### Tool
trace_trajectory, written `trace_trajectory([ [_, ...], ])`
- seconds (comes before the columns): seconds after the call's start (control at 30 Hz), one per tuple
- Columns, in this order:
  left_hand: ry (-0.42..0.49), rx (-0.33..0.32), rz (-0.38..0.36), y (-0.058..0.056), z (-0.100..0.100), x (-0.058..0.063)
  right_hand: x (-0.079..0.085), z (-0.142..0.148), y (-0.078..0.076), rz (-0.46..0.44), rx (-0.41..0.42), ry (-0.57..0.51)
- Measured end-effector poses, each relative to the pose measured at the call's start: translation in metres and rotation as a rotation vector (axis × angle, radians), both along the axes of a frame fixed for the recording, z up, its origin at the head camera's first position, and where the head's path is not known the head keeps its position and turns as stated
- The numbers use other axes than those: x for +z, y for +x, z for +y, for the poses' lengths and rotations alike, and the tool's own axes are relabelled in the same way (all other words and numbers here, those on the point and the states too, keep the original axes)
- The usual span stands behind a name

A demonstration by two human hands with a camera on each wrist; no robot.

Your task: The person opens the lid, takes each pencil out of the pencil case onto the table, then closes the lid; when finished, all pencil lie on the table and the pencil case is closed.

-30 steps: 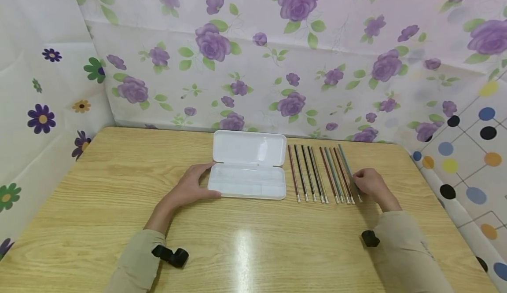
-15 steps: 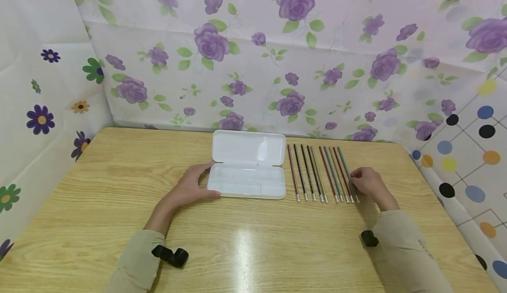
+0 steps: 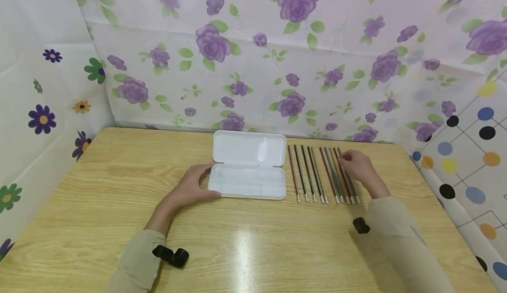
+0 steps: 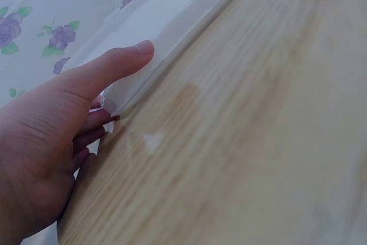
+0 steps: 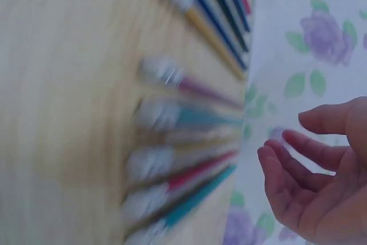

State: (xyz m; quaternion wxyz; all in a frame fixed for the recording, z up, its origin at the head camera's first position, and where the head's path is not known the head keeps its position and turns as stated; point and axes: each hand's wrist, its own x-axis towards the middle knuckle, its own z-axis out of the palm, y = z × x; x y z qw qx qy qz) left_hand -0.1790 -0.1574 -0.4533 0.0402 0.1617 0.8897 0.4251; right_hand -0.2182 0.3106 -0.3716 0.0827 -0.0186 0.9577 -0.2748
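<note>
An opened white pencil case (image 3: 237,182) lies near the table's back edge, its lid (image 3: 245,148) tilted back. My left hand (image 3: 191,188) holds its left end, with the thumb over the front rim and the fingers round the side, as the left wrist view shows. Several pencils lie to the right of the case in two groups, a left group (image 3: 310,174) and a right group (image 3: 334,176), white ends toward me. My right hand (image 3: 359,169) hovers by the far end of the rightmost teal pencil (image 3: 354,188). In the right wrist view its fingers are loosely bent, thumb apart, holding nothing.
The wooden table (image 3: 237,244) reaches in front of the case and pencils. A flowered cloth (image 3: 253,64) hangs directly behind the back edge, with patterned cloths at both sides. A black wrist camera (image 3: 171,256) sits on the left sleeve, another (image 3: 361,225) on the right.
My right hand has moved up and left, from the middle of the rightmost pencil toward its far end. That pencil now lies closer to its neighbours. The left hand and case stay put.
</note>
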Motion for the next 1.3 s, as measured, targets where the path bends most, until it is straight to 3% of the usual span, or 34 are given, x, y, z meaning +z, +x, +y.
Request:
trace_trajectory([
  [0.33, 0.003, -0.002, 0.003, -0.002, 0.000, -0.001, 0.001, -0.070, -0.027, -0.028, 0.128, -0.279],
  [0.6, 0.003, 0.003, -0.004, -0.001, -0.001, -0.004, -0.001, -0.119, -0.049, -0.197, 0.011, -0.684],
  [0.77, 0.002, 0.005, -0.006, -0.001, -0.001, -0.003, -0.004, -0.127, -0.058, -0.289, -0.074, -0.767],
  [0.87, 0.002, 0.004, -0.003, -0.001, 0.000, -0.001, -0.004, -0.127, -0.059, -0.326, -0.083, -0.788],
  [1.2, 0.013, 0.000, -0.019, -0.002, -0.001, -0.002, -0.001, -0.109, -0.054, -0.437, 0.153, -0.883],
  [1.3, 0.012, -0.001, -0.015, -0.001, -0.001, -0.002, 0.003, -0.108, -0.046, -0.434, 0.225, -0.852],
])
